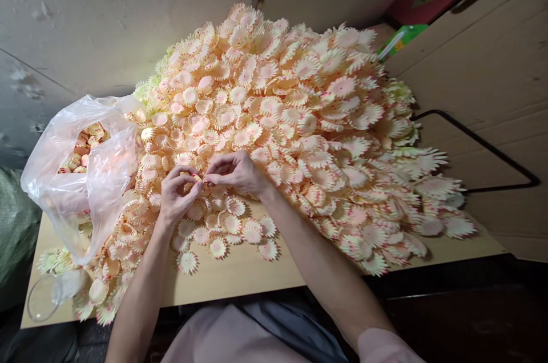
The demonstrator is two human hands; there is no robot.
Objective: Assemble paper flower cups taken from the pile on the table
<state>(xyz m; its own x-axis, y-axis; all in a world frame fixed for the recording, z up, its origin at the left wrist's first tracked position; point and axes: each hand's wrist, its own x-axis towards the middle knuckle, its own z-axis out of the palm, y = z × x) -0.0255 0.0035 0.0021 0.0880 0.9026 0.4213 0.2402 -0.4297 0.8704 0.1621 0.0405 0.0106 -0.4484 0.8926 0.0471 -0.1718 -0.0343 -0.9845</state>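
My left hand [178,192] pinches a small cream flower piece [197,178] with red-tipped edges between thumb and forefinger. From the right, my right hand [237,172] meets it with thumb and fingertips closed at the same piece. What exactly lies between the right fingertips is too small to make out. Both hands hover over a large heap of pale pink and cream artificial flower petals [308,117], round with fringed rims. Several loose petal discs [252,232] lie on the table just below my hands.
An open clear plastic bag [60,123] with small curled flower pieces [88,146] stands at the left. A clear plastic cup [45,297] lies near the front left corner of the wooden table [222,280]. Cardboard [479,106] and a black metal bar [483,143] flank the right side.
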